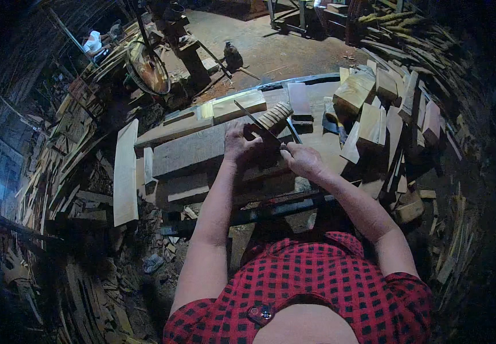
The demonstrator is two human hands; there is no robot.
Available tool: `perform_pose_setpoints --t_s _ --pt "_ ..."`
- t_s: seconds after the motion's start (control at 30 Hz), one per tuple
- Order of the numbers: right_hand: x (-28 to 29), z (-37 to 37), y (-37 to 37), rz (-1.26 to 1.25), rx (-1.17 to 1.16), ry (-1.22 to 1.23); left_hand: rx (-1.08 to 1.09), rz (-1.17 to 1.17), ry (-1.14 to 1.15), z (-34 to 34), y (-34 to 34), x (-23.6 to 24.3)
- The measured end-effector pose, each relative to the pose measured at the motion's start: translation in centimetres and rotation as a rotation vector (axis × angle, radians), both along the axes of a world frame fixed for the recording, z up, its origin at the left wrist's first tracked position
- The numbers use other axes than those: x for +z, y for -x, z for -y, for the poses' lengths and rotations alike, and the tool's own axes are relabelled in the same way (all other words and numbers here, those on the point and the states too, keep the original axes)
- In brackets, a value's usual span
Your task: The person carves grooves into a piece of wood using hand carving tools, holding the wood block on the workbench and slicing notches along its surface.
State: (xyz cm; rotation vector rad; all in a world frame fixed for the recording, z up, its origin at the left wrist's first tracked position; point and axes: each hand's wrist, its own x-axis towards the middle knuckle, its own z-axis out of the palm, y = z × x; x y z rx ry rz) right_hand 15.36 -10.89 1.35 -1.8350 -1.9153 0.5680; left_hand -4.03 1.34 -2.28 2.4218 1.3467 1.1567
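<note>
My right hand (305, 161) is closed round the near end of a long, thin, dark blade-like tool (249, 114), which slants up and left from my fist; whether it is a file or a knife I cannot tell. Just left of it, my left hand (240, 141) curls its fingers down with the thumb toward the tool; what lies in its grasp is hidden. Beyond the tool a pale, ridged wooden piece (275, 116) is close to both hands. A thin bluish strip (293, 131) stands beside that piece. Beneath lies a thick, dark wooden beam (187, 148).
Wood blocks (369, 125) are heaped at the right of the bench. A pale board (126, 172) leans at its left end, and a light block (239, 105) lies along the far side. Behind stand a round, rimmed pan-like object (148, 67) and a dark jug-like object (232, 55). A person (93, 43) is far left.
</note>
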Motion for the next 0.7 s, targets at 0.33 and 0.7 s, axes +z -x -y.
perform_pose_setpoints --t_s 0.33,0.7 --pt "0.1 7.5 -3.0 0.133 -0.043 0.137 -0.014 -0.004 0.054 0.5 0.1 0.5" --pt "1.1 -5.0 1.9 0.121 -0.012 0.056 0.009 0.036 0.126 0.4 -1.0 0.8"
